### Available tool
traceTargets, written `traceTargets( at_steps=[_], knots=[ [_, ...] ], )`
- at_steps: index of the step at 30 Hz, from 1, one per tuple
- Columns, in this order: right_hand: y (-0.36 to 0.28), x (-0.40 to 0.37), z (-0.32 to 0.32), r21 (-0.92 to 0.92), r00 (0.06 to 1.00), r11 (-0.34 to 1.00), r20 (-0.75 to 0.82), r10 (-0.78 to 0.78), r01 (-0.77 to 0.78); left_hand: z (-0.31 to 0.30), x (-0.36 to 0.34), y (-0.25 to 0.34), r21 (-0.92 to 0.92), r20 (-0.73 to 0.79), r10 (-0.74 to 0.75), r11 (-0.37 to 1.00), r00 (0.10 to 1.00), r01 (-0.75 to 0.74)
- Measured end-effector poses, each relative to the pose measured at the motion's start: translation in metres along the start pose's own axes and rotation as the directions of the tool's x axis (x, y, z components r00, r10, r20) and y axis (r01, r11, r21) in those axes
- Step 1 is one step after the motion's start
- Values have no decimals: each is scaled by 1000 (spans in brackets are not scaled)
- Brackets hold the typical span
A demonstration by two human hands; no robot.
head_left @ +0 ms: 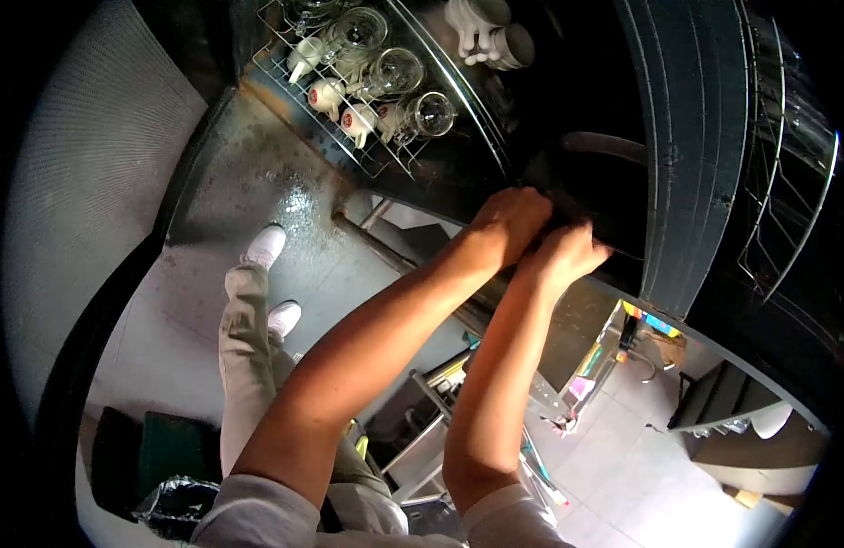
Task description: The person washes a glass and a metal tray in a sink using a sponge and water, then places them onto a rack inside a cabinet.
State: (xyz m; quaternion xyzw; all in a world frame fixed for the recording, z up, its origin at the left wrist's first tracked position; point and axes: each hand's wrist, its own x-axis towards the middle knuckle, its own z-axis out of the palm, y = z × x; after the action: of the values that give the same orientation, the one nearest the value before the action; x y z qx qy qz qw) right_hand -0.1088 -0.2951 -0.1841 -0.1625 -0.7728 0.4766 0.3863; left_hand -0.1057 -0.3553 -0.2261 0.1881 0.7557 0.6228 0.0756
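Observation:
My left hand is closed at the near edge of a dark recess, its knuckles uppermost and its fingertips out of sight. Beside it and slightly nearer, my right hand is curled too, with one digit pointing out to the right. Both hands are close together, and anything between their fingers is lost in the shadow. Just past them, a dark curved rim shows faintly inside the recess. To the right runs a dark grey ridged panel.
At upper left a wire rack holds several glass mugs and white cups with red marks. More white cups stand farther back. A metal rail and a metal cart lie below. Another wire rack is at right.

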Motion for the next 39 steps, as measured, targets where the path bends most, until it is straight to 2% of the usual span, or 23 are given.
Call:
traceTargets(
  at_steps=[3, 6, 8, 9, 10, 12, 15, 17, 19, 20, 21, 22, 23, 24, 27, 30, 32, 34, 35, 36, 37, 39],
  knots=[
    [-3, 8, 2, -34, 987, 988, -53, -153, 152, 3, 5, -2, -54, -20, 44, 998, 999, -45],
    [4, 24, -14, -100, 995, 991, 49, -83, 87, 0, 6, 3, 63, -3, -13, 998, 1000, 13],
    [-1, 30, -19, -72, 1000, 997, 27, -7, 9, 1, 2, 0, 63, -104, -17, 998, 994, 23],
    [-6, 32, -19, -60, 1000, 998, -2, -24, 23, 2, 0, -3, 62, -154, -20, 998, 988, 30],
    [7, 42, -33, -175, 992, 978, 72, -102, 114, 3, 0, -6, 44, -179, -36, 998, 983, 44],
    [-9, 30, -17, -32, 945, 948, 104, -311, 315, 8, 2, -5, -76, -167, -135, 989, 977, 124],
    [8, 47, -24, -152, 974, 962, 49, -220, 225, 13, 8, -1, -338, -86, -346, 892, 934, 299],
    [43, 79, -48, -422, 885, 778, 203, -420, 466, 17, 12, 2, -482, -6, -444, 787, 896, 386],
    [74, 99, -62, -349, 874, 804, 256, -412, 481, 19, 16, 6, -536, 32, -497, 724, 867, 434],
    [87, 107, -64, -151, 918, 920, 227, -325, 362, 19, 17, 9, -521, 35, -512, 724, 858, 453],
    [98, 113, -63, 58, 949, 974, 219, -227, 220, 18, 19, 13, -411, 11, -510, 782, 860, 468],
    [109, 119, -64, 263, 964, 963, 233, -127, 63, 17, 22, 16, -295, -13, -507, 826, 862, 481],
    [109, 119, -60, 451, 963, 887, 267, -30, -97, 13, 26, 20, 12, -25, -438, 899, 898, 439],
    [108, 122, -55, 504, 958, 846, 287, 28, -175, 9, 30, 23, 316, -13, -367, 881, 930, 352],
    [90, 116, -41, 440, 927, 848, 346, 143, -295, 8, 37, 22, 283, -37, -414, 869, 910, 406],
    [62, 108, -29, 309, 882, 871, 403, 244, -382, 14, 33, 21, 201, -108, -394, 890, 913, 408],
    [46, 102, -24, 231, 856, 879, 423, 296, -418, 26, 30, 24, 163, -243, -404, 879, 882, 447],
    [33, 98, -22, 171, 836, 881, 435, 334, -441, 32, 22, 26, -187, -319, -482, 876, 816, 445],
    [28, 96, -21, 138, 822, 880, 444, 356, -455, 33, 16, 27, -497, -300, -557, 784, 775, 371],
    [23, 94, -21, 115, 814, 879, 450, 368, -462, 34, 14, 28, -637, -262, -594, 698, 760, 326],
    [19, 93, -21, 101, 807, 879, 455, 376, -466, 34, 12, 28, -759, -224, -630, 592, 744, 272],
    [13, 93, -21, 76, 799, 879, 460, 388, -471, 28, 13, 33, -770, -163, -640, 559, 751, 309]
  ],
)
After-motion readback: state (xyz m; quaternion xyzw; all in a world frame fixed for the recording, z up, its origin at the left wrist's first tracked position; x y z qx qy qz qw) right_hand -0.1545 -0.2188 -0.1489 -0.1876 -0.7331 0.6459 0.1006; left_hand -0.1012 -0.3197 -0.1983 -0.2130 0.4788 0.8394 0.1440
